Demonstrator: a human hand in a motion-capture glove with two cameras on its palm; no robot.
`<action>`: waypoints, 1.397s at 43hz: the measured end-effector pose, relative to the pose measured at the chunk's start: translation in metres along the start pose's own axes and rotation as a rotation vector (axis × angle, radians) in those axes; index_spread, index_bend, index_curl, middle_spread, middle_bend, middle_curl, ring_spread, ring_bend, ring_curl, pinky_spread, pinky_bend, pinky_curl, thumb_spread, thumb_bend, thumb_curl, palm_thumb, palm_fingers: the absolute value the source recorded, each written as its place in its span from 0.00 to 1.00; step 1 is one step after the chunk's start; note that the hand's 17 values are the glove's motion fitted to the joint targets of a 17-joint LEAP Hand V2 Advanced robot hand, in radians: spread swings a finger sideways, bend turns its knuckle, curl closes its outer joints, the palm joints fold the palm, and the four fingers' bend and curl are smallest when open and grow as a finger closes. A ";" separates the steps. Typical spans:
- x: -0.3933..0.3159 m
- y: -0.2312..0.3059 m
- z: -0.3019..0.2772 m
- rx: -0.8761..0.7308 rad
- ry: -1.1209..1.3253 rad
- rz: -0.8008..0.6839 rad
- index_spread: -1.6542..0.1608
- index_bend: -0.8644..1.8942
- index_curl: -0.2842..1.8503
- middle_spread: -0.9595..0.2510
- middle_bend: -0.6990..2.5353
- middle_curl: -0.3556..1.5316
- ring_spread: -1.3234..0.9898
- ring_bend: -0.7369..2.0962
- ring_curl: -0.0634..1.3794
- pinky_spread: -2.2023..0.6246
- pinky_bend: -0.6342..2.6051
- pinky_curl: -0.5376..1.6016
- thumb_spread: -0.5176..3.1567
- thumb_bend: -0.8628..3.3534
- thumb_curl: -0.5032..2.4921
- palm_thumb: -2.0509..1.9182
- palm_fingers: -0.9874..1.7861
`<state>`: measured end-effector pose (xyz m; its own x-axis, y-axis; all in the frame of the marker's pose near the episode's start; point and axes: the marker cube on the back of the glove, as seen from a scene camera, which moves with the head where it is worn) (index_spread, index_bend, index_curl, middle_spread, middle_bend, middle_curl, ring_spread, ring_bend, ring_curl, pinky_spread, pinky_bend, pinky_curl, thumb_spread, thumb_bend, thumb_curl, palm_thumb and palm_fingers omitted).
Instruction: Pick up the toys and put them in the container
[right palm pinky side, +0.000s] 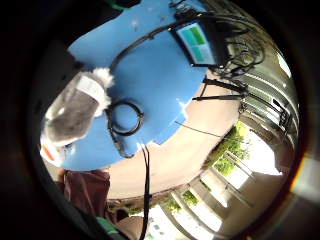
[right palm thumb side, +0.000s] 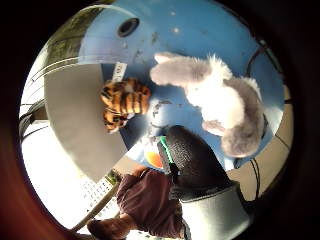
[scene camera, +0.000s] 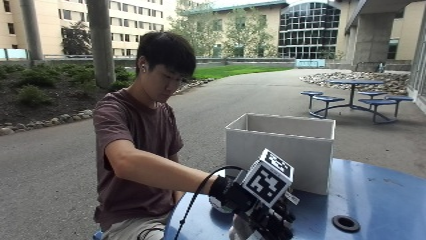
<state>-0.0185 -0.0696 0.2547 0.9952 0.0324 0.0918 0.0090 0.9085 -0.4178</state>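
Your gloved right hand (scene camera: 256, 212) sits low in the centre of the outside view, just in front of the white container (scene camera: 283, 150), which stands upright and open-topped on the round blue table (scene camera: 373, 200) at centre right. You cannot tell from any view whether your fingers are spread, pressed together or pinching something; in the outside view they are hidden behind the gear on the glove.

In the thumb-side palm view, the grey and white plush toy (right palm thumb side: 225, 105) lies on the blue tabletop in the upper right of the frame, well apart from the container's pale wall (right palm thumb side: 75, 120), which fills the left. The small tiger toy (right palm thumb side: 124, 102) lies at centre left, touching or just beside that wall, on the table and not inside. A black gloved finger (right palm thumb side: 192, 162) reaches into the lower centre of the frame, near the grey toy but not visibly touching it.

In the little-finger-side palm view, the grey toy (right palm pinky side: 80, 107) shows at the left edge on the table (right palm pinky side: 155, 75), with a coiled black cable (right palm pinky side: 125, 117) just beside it and a tablet with a green screen (right palm pinky side: 197, 42) at the upper right.
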 end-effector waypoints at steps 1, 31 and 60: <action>-0.001 -0.002 0.009 -0.012 -0.003 -0.009 0.82 0.32 0.18 0.85 0.28 0.35 0.56 0.46 0.19 0.77 0.46 0.41 0.50 0.20 0.26 0.53 0.26; -0.016 -0.021 0.059 0.180 -0.051 -0.094 0.87 0.64 0.33 0.67 0.52 0.51 0.43 0.66 0.34 0.61 0.37 0.39 0.58 0.33 0.32 0.71 0.91; -0.114 0.110 -0.242 0.479 -0.023 -0.130 0.83 0.75 0.47 0.59 0.64 0.64 0.39 0.73 0.45 0.62 0.43 0.46 0.37 0.28 0.44 0.67 0.66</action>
<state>-0.1077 -0.0742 -0.0207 0.9864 -0.0894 0.1381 0.0818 0.9949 0.0598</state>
